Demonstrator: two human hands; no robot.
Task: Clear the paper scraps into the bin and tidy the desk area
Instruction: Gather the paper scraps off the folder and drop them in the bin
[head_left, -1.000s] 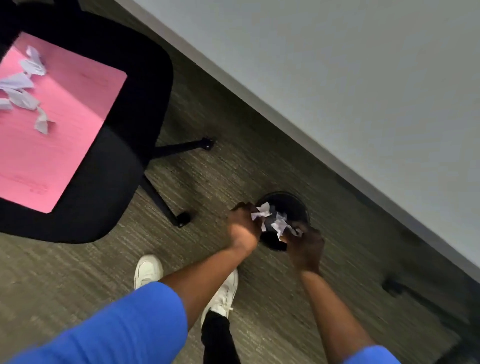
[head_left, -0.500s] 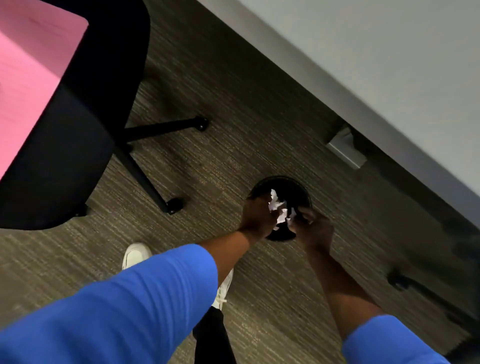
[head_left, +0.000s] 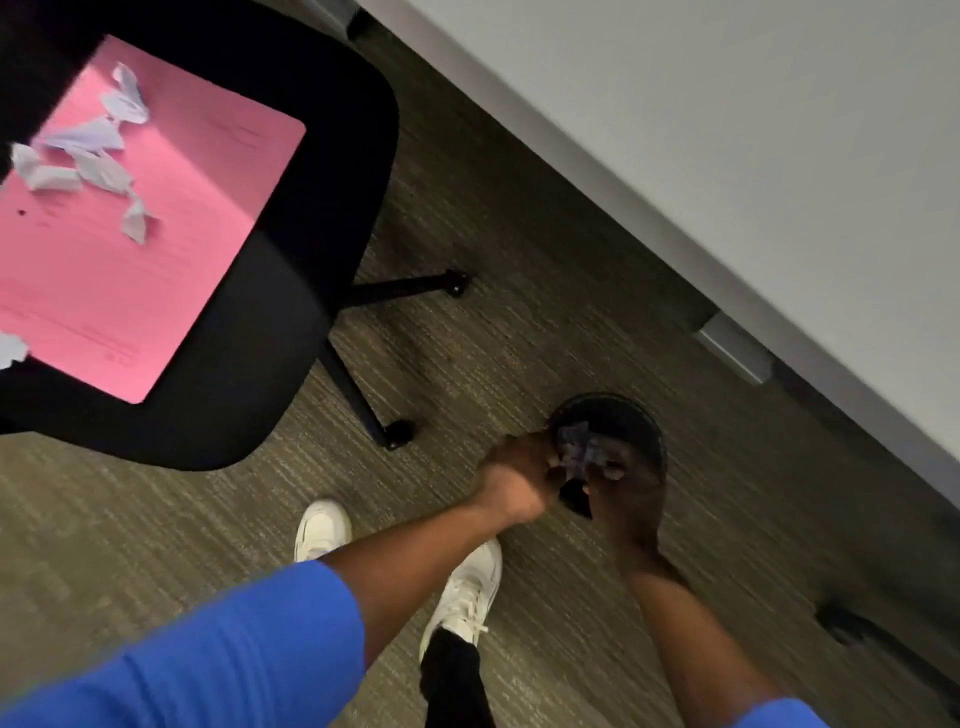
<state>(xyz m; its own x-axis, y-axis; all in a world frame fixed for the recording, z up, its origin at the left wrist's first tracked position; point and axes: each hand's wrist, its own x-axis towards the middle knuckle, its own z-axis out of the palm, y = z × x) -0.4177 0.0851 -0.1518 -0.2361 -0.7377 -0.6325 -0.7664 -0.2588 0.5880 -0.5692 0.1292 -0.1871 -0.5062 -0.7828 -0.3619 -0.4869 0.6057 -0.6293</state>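
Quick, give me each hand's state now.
Left hand: closed on scraps over the bin.
Right hand: closed on the same scraps.

Both hands, left (head_left: 514, 480) and right (head_left: 631, 488), held crumpled white paper scraps (head_left: 577, 448) over round black bin (head_left: 641, 421) on carpet; more torn white scraps (head_left: 98, 156) lay on pink folder (head_left: 171, 218).

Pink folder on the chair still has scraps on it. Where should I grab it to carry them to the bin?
Grip the folder by its two long edges, coming from above and keeping it level. It lies flat on the chair with loose scraps bunched near its far end, so tilting would probably spill them.
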